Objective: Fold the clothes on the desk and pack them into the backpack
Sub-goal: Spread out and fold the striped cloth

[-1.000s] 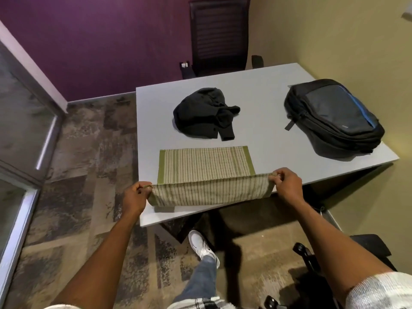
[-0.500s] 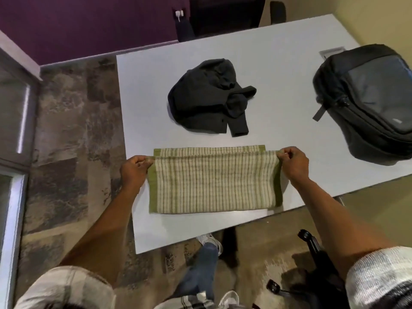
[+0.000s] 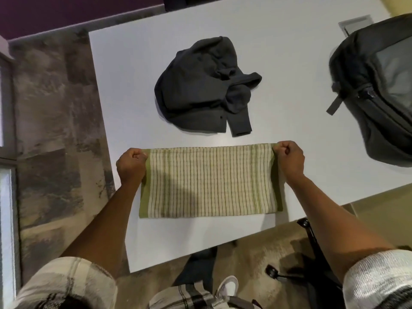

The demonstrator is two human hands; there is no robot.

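Folded now, cloth (image 3: 209,181) lies flat (desk (image 3: 289,63) open beyond).

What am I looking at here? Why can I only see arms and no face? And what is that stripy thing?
There is no machine here, just a person. The picture comes from a camera worn on the person's head, looking down, so you see only arms, hands and a shoe near the floor.

The big pale surface is a desk. The stripy thing is a green and cream cloth lying flat on it, folded over. The left hand pinches one far corner and the right hand pinches the other.

Farther back lies a dark grey garment, crumpled, with nobody touching it. At the right edge sits a dark backpack; it looks zipped, though part of it is cut off by the picture's edge.
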